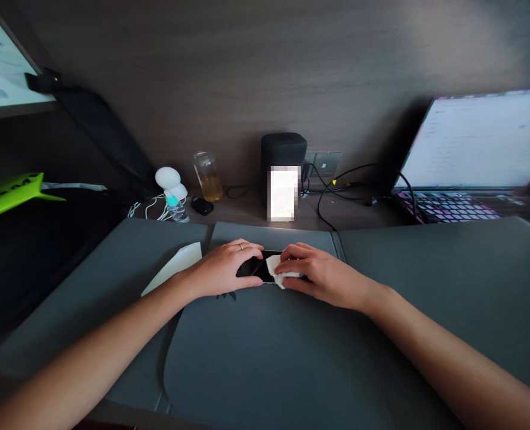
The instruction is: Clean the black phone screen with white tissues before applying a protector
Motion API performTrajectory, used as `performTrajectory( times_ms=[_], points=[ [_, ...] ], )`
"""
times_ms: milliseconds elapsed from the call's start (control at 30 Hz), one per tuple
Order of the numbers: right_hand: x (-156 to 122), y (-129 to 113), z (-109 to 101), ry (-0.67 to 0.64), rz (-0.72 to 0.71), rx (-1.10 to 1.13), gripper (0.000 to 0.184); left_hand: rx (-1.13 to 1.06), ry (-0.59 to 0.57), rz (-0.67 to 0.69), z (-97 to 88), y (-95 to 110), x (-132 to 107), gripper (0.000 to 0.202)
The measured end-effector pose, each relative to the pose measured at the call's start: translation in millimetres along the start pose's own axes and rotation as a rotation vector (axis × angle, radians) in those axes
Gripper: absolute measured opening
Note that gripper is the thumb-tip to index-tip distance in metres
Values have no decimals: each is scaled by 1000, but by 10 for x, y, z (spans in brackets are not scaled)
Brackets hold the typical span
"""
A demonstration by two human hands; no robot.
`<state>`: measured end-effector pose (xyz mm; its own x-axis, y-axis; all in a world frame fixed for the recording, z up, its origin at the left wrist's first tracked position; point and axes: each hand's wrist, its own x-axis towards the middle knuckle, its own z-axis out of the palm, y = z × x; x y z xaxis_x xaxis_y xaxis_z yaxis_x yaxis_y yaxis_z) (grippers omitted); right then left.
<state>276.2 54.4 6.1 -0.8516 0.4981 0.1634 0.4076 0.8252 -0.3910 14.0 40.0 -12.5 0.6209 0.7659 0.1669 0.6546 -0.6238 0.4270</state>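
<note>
A black smartphone (252, 267) lies sideways on the dark grey mat, its glossy dark face up. My left hand (222, 267) grips its left end, with the thumb along the near edge and the fingers along the far edge; one finger wears a ring. In my right hand (321, 272) a crumpled white tissue (274, 264) is pinched and pressed against the phone's right part, which it partly hides. Beside my left wrist lies a flat white sheet of paper or tissue (179, 263).
Behind the grey mat (265, 358) stand a black speaker (283, 146), a glass with amber liquid (211, 186), a small clear bottle (176, 208) and a white rounded device (168, 178). Black cables (321, 203) run right toward an open laptop (480, 146). A black bag (63, 239) sits left.
</note>
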Motion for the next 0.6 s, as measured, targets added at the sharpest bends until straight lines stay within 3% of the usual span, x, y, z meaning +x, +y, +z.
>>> performTrajectory(
  times_ms=[233, 433, 600],
  points=[
    [-18, 60, -4, 74, 35, -8, 18, -4, -5, 5, 9, -11, 0, 36],
    [1, 18, -25, 17, -5, 7, 16, 2, -3, -4, -4, 9, -1, 35],
    [9, 31, 6, 68, 50, -21, 20, 12, -7, 3, -11, 13, -5, 35]
  ],
)
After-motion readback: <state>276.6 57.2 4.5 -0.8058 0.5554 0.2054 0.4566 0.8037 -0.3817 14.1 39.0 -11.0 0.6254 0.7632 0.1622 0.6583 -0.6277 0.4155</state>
